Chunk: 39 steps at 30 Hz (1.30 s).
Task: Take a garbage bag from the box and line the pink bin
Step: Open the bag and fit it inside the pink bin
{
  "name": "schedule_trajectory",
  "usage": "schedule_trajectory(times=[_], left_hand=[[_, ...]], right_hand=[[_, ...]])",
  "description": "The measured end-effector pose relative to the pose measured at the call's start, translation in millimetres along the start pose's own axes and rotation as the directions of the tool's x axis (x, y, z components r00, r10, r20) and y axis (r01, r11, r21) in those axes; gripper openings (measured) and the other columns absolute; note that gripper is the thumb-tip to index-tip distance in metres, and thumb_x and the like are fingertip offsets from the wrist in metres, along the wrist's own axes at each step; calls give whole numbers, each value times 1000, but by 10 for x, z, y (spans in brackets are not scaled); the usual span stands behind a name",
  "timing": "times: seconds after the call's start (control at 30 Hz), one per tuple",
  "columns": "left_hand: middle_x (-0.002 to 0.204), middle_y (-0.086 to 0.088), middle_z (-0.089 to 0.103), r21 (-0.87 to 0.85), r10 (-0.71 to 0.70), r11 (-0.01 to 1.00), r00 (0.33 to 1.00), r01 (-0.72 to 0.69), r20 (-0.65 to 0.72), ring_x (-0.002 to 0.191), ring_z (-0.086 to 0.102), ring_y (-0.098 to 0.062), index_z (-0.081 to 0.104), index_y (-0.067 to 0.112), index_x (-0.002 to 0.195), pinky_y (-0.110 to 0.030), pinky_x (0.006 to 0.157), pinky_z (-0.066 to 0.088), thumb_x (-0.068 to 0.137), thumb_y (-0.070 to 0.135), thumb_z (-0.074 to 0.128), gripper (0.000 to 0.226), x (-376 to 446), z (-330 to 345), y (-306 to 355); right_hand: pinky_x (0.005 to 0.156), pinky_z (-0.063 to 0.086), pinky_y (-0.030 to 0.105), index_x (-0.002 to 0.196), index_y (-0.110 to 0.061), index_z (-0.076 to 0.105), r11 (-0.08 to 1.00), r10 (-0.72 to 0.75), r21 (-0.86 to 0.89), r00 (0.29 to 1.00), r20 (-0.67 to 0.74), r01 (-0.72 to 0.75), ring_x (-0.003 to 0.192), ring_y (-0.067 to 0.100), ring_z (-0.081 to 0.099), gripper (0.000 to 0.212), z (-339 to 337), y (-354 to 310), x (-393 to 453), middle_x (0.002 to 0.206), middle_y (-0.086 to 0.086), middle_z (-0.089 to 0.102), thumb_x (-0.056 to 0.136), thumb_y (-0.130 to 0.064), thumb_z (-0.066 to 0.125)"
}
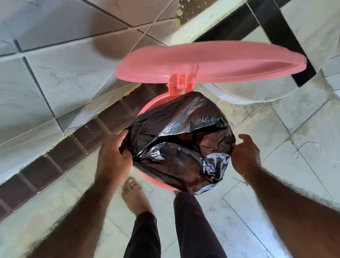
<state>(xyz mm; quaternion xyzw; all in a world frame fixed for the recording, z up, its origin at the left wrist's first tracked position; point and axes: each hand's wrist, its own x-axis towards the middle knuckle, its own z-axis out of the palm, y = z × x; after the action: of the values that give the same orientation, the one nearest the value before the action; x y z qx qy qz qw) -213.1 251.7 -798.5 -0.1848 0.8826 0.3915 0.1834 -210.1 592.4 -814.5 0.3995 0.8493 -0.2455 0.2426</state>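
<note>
Head view: crinkled black plastic garbage bag (179, 142) drapes over round pink plastic bin (153, 106), hinged lid (208, 63) up. Left hand (112, 155) grips bag's left edge. Right hand (246, 153) pinches its right edge.

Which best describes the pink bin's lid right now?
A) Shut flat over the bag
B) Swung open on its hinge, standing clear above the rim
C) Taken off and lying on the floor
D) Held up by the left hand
B: the lid stands raised on its hinge behind the pink bin, while the left hand and right hand each keep a grip on the black garbage bag draped over the rim.
</note>
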Motion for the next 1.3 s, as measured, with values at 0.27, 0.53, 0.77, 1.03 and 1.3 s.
schedule_trajectory(times=[0.27,0.53,0.77,1.03,1.3], left_hand=[[137,-7,53,-10,-161,986,964,167,209,108,61,-40,34,32,146,-45,92,53,70,-1,50,84,87,-114,120],[140,-6,47,9,-143,990,970,144,196,117,55,-26,19,39,150,-39,95,51,74,8,62,93,26,-76,191],[130,-11,42,4,-140,990,970,142,201,117,43,-18,16,30,153,-34,101,42,78,2,67,95,-109,16,201],[137,-12,42,4,-140,990,982,141,126,127,43,-24,17,28,154,-22,98,30,84,-1,62,89,-84,76,150],[136,-11,47,163,-148,976,989,146,-5,125,48,-31,24,44,146,-46,98,48,75,9,71,92,33,18,17]], right_hand=[[82,54,39,102,-25,64,981,116,151,991,60,-124,88,31,67,27,125,50,-212,92,10,72,79,-16,52],[57,46,28,81,-12,62,710,273,556,896,349,-433,74,26,59,20,176,-34,-630,80,12,62,84,-1,46],[46,44,22,81,-6,54,555,380,521,755,535,-648,44,15,51,24,460,64,-1033,59,12,54,86,14,43],[39,33,19,69,-1,57,681,405,441,802,438,-585,38,17,42,22,624,127,-989,54,13,48,79,15,47],[48,45,19,84,-9,66,653,461,490,816,348,-577,63,18,64,16,590,133,-602,84,14,65,87,-2,52]])
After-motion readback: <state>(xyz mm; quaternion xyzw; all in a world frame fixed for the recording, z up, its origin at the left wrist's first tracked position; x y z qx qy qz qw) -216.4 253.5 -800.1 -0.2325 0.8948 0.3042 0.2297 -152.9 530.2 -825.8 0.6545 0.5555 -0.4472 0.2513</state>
